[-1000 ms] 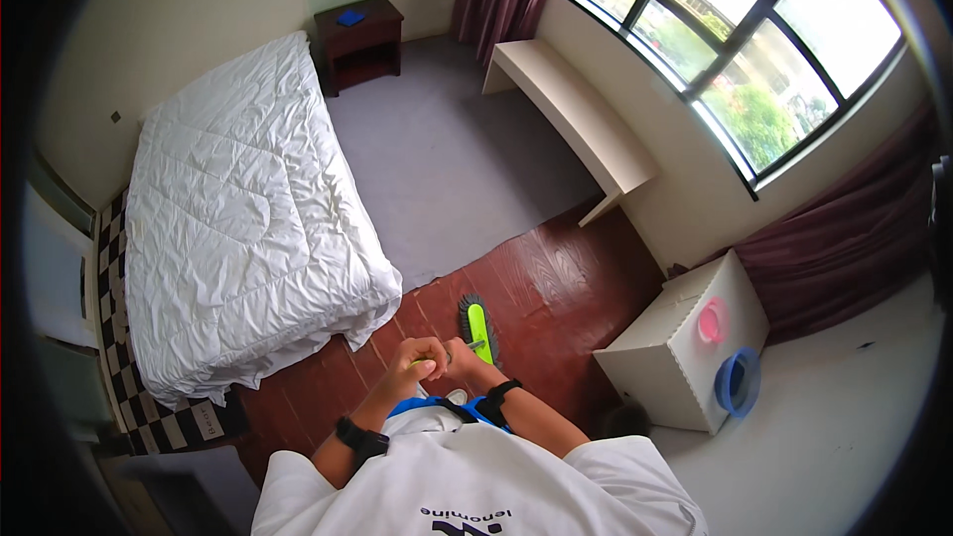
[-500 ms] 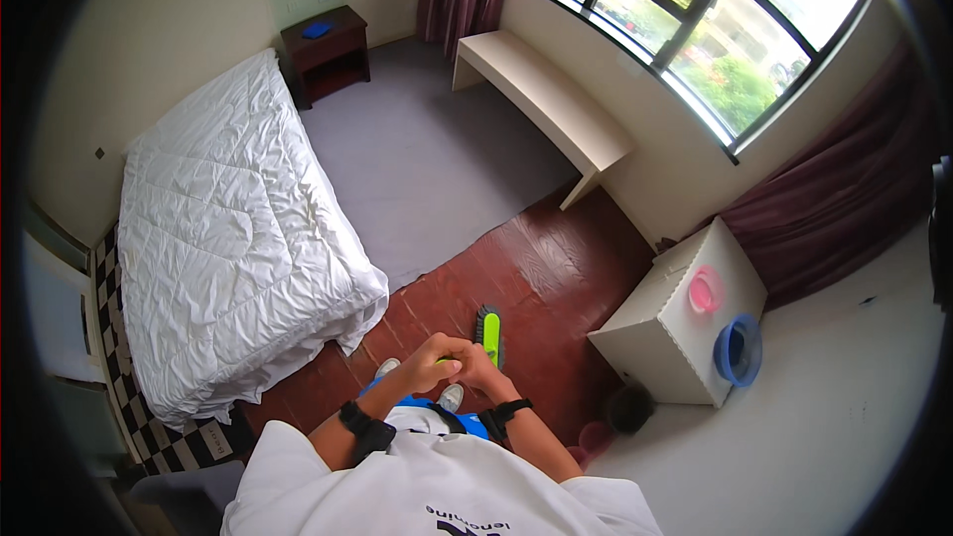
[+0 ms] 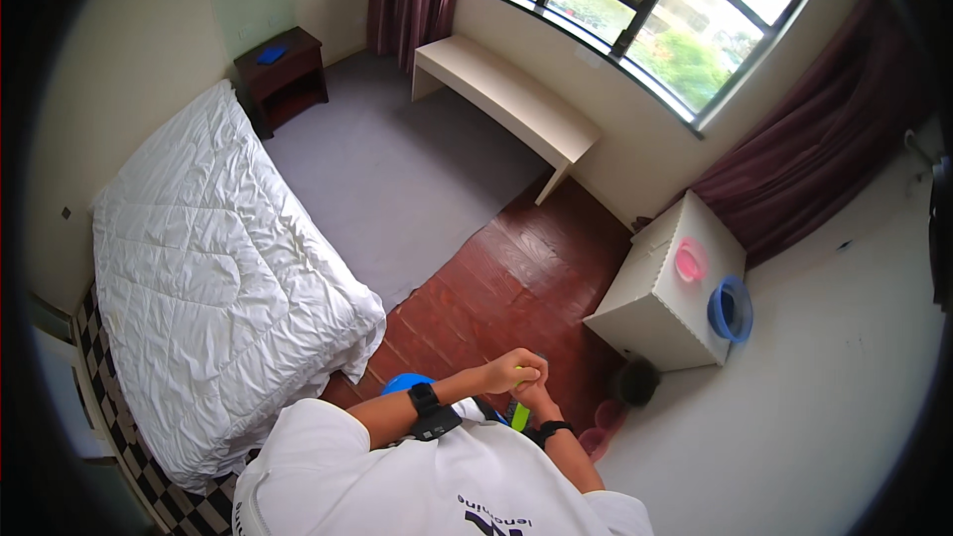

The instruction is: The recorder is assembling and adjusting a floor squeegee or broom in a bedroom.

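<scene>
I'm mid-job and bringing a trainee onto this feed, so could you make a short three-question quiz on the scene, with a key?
1. True or false: a blue item lies on top of the dark nightstand.

2. Which stands along the wall below the window?
A) a bed
B) a pale bench
C) a sofa

3. Fill in the colour: the left hand and right hand are close together, with part of a ____ mop head showing beside them.

Key: 1. True. 2. B. 3. Green.
</scene>
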Tool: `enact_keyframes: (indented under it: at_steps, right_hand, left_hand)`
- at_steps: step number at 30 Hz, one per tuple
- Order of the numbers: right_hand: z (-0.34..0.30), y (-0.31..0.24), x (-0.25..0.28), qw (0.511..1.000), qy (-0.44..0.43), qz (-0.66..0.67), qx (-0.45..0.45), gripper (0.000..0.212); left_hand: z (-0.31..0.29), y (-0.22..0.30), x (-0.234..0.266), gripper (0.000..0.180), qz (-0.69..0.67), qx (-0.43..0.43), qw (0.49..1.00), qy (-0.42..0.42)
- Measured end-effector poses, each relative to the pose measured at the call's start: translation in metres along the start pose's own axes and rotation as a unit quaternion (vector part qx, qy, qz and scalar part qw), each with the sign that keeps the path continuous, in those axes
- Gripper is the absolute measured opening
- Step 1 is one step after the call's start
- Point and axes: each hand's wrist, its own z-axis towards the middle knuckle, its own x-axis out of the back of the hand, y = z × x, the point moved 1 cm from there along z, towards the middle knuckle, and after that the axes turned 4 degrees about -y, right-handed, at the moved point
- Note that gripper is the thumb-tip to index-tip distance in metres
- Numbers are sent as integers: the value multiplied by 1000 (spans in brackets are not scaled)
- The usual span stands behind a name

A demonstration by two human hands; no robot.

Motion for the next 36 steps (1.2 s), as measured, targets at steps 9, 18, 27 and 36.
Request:
enact_keyframes:
  at_steps: [9, 18, 27, 36]
  right_hand:
    - [41, -103, -51, 995, -50, 80, -29, 28]
    - [76, -180, -138, 980, -13, 193, 45, 28]
    - [52, -227, -142, 965, -116, 227, -64, 28]
    - [-44, -209, -141, 986, 33, 151, -63, 24]
  left_hand:
    - [-97, 44, 24, 29, 51, -33, 994, 88]
    - [-188, 98, 37, 28, 87, -80, 974, 193]
    - [-216, 96, 25, 18, 217, -129, 955, 156]
    - [-199, 78, -36, 38, 177, -118, 977, -27]
